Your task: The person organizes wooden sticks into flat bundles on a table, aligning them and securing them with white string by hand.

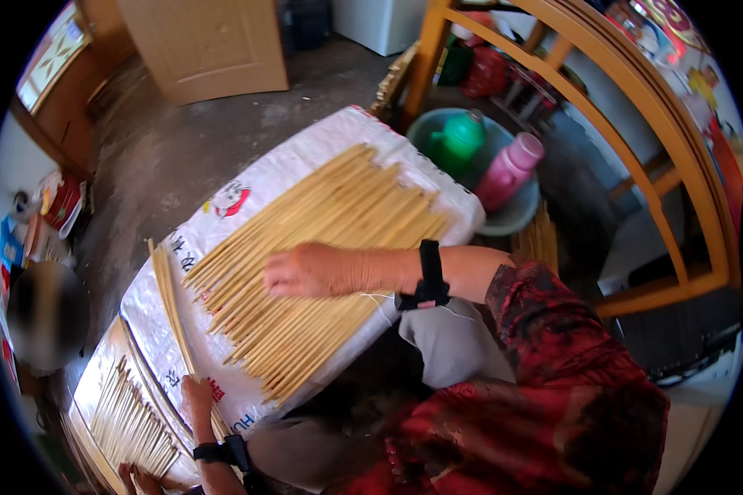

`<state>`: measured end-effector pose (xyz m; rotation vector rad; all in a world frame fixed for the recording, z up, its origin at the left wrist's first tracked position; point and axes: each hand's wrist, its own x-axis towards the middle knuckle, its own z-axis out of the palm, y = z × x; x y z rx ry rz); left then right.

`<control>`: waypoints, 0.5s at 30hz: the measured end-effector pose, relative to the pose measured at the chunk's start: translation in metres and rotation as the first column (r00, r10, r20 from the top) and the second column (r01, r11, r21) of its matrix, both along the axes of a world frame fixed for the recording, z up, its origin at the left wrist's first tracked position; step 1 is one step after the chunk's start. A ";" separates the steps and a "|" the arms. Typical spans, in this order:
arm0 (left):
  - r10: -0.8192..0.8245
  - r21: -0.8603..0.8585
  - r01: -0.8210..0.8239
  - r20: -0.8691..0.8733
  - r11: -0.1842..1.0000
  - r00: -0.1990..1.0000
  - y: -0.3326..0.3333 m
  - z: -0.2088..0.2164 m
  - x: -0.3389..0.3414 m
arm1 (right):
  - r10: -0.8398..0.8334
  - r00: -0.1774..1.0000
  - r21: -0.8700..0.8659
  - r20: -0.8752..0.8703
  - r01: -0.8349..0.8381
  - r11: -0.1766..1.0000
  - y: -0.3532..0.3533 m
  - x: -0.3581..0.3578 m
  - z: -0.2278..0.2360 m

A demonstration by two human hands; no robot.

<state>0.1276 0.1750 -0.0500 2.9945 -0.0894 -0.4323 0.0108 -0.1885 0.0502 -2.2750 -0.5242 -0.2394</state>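
Observation:
A wide layer of thin wooden sticks (330, 223) lies side by side on a white plastic sheet (223, 363) with printed marks. My right hand (309, 271) rests over the middle of this layer, its fingers curled down and their tips hidden. At the sheet's left side, my left hand (196, 398) is closed round a narrow bundle of long sticks (172, 301), which lies apart from the wide layer. Both my wrists wear black straps. A thin white cord (378, 297) shows beside my right wrist.
At lower left, another person's fingers (140, 481) are near a second group of sticks (128, 417). A basin (516, 216) holding a green flask (462, 136) and a pink flask (512, 169) stands beyond the sheet's right end. A wooden frame (611, 136) stands at right.

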 end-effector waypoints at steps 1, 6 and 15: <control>0.011 -0.017 -0.011 -0.016 1.000 1.000 0.007 -0.006 0.002 | 0.012 1.000 0.077 -0.023 -0.011 0.997 0.014 -0.019 0.003; -0.100 -0.051 0.106 0.102 0.993 0.990 0.037 -0.033 0.019 | 0.065 0.994 0.361 -0.092 -0.028 0.932 0.064 -0.100 0.005; 0.106 -0.467 -0.203 -0.225 0.861 0.969 0.043 -0.050 0.044 | -0.177 0.976 0.399 -0.124 0.213 0.892 0.059 -0.178 -0.008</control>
